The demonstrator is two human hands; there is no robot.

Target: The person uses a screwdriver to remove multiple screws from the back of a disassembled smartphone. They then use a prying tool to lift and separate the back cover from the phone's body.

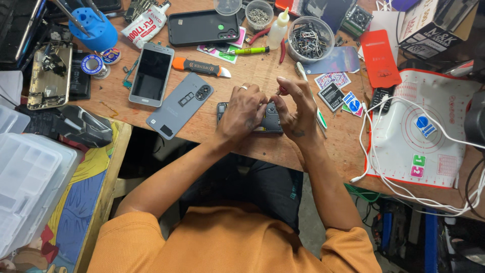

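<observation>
On the wooden workbench (283, 151), seen from the head camera, an opened phone (270, 119) is laid flat near the front edge, its dark inner frame exposed between the two hands. The left hand (244, 112) is pressed down over the phone's left half, fingers curled and bearing on the frame so that it is pinned to the wood. The right hand (295, 106) is closed around a thin screwdriver (279, 91) with a reddish handle, pinched between thumb and fingertips, its tip directed down at the upper part of the phone; the tip itself is hidden by the fingers. For this step to be done well, the tool is best kept upright over the screw, pressure kept light, and the phone held still by the left hand so that nothing slips. A grey back cover (180, 105) and a white phone (151, 74) are set aside to the left, and a clear bowl of small parts (309, 39) is placed beyond the hands.
</observation>
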